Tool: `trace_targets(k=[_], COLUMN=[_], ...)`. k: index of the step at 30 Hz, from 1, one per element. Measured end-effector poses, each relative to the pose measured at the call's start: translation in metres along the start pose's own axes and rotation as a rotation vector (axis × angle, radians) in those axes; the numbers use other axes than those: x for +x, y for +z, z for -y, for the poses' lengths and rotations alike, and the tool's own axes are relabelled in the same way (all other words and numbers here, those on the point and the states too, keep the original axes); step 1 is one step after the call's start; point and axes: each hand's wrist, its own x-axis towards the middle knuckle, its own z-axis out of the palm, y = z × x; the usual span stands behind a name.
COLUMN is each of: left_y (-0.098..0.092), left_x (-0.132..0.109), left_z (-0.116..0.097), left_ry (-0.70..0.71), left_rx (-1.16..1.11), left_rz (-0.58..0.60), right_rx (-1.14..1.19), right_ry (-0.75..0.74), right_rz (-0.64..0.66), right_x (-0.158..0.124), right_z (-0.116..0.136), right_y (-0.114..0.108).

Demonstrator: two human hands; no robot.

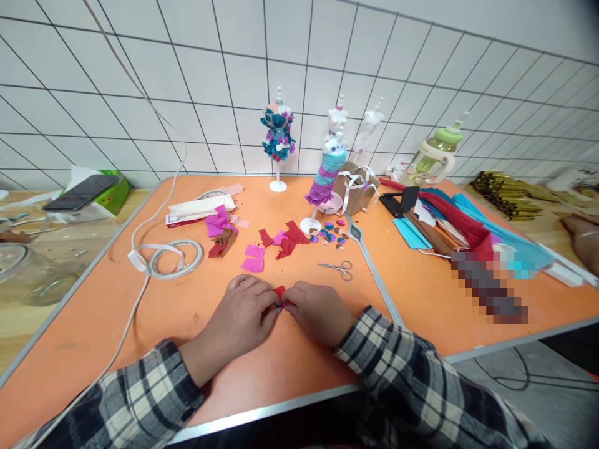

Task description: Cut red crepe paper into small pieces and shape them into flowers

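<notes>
Between my two hands is a small piece of red crepe paper (279, 290), low over the orange table (219, 386). My left hand (246, 312) pinches it from the left with thumb and finger. From the right, my right hand (318, 310) pinches the same piece, its fingertips meeting the left ones. Most of the paper is hidden behind the fingers. Small scissors (340, 269) lie just beyond my right hand. Past my left hand are a magenta paper piece (253, 258) and several red scraps (294, 237).
Mini dress forms, one in blue flowers (278, 134) and one in a purple-teal skirt (327, 171), stand near the tiled wall. A tape roll (176, 259) and white cable (135, 305) lie left. Coloured paper rolls (468, 224) and a green-lidded bottle (433, 156) are right.
</notes>
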Motion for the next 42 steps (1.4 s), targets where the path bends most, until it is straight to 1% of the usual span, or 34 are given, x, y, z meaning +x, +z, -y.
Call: trace_targets(k=[16,26,36,42], left_y=[-0.0016,-0.0008,-0.0034,-0.0035], left_x=[-0.0003,-0.0003,0.0002,0.002], left_z=[0.0021,-0.0003,-0.0017,-0.0036], left_ry=[-0.002,0.019,0.028,0.016], left_rx=[0.001,0.069,0.071,0.084], left_rz=[0.03,-0.01,-0.012,-0.013], right_rx=[0.002,-0.014,-0.025,-0.026], right_ry=[0.004,0.03,0.033,0.043], right_rz=[0.021,0.06,0.019,0.026], right_x=[-0.0006,0.0012,-0.0013,0.0], right_z=[0.0011,0.0023,0.003,0.004], right_y=[-0.0033,-0.0035,-0.0064,-0.0052])
